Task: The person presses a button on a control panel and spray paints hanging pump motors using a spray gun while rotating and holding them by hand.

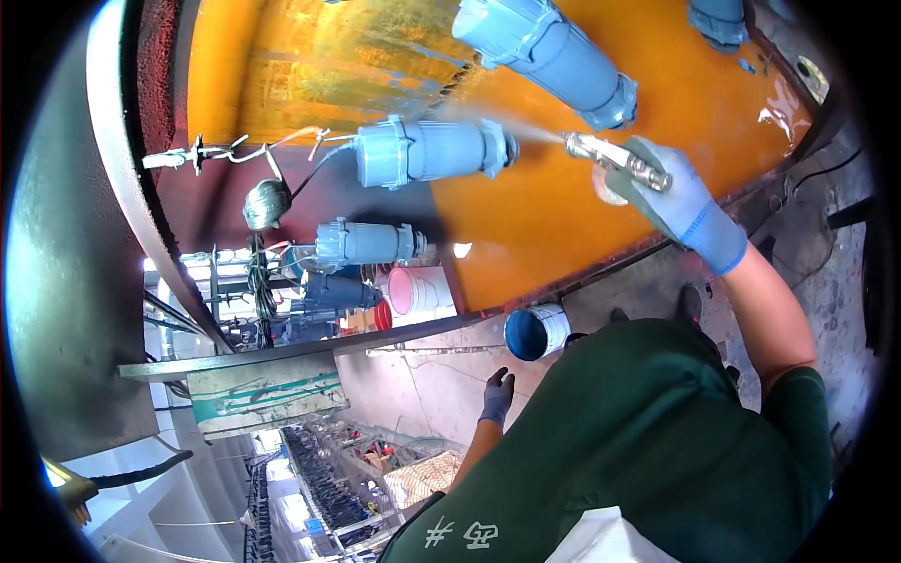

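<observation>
In the head view, our right hand (678,202), in a light blue glove, was closed around a metal spray gun (618,159), its nozzle pointing left with a pale mist leaving it toward the middle blue casting (434,150). That casting, a stubby cylinder with flanges, hung just beyond the nozzle, apart from the gun, in front of an orange backboard (563,216) streaked with paint. A larger blue casting (554,52) hung above the gun, and a smaller one (366,242) hung lower and further left, well apart from the right hand. Thin wires and a wound coil (267,202) sat to the left of the middle casting. Our left hand (496,396), in a dark glove, hung low beside our green shirt, holding nothing, fingers loosely curled and slightly spread. An open paint can (536,332) with blue inside stood on the floor between the two hands, nearer the left one but not touched by it.
</observation>
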`<state>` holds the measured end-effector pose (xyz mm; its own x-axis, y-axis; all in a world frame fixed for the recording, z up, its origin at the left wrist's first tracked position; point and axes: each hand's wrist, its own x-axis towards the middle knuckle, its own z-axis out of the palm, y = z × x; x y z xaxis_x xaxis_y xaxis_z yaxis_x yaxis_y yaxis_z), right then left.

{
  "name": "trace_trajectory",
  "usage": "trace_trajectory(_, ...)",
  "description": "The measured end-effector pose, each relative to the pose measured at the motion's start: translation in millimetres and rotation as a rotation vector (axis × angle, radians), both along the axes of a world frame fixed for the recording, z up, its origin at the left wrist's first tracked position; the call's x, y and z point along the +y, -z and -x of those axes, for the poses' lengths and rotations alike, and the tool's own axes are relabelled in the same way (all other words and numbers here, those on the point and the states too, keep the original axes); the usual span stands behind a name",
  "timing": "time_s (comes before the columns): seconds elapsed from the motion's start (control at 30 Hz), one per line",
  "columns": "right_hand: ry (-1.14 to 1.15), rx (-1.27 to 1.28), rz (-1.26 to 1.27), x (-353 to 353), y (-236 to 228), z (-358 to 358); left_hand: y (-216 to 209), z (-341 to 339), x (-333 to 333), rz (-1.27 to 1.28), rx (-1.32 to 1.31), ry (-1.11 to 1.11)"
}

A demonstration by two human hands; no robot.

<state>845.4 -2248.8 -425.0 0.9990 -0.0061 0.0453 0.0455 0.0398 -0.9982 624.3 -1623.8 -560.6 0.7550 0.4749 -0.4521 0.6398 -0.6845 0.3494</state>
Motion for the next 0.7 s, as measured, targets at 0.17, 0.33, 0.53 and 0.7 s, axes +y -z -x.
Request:
trace_trajectory(0.17, -0.235, -0.127, 0.159, 9, -10, 10, 9, -5, -2, -0.088, 0.095, 0.131)
trace_trajectory(0.33, 0.012, -0.078, -0.090, 6, 10, -13, 19, 17, 5, -0.002, 0.164, 0.072)
trace_trajectory(0.53, -0.238, 0.043, -0.054, 13, 28, -12, 74, 93, 87, -0.003, 0.249, 0.097)
trace_trajectory(0.7, -0.106, 0.011, -0.250, 38, 47, -19, 108, 144, 90, 0.142, -0.336, 0.569)
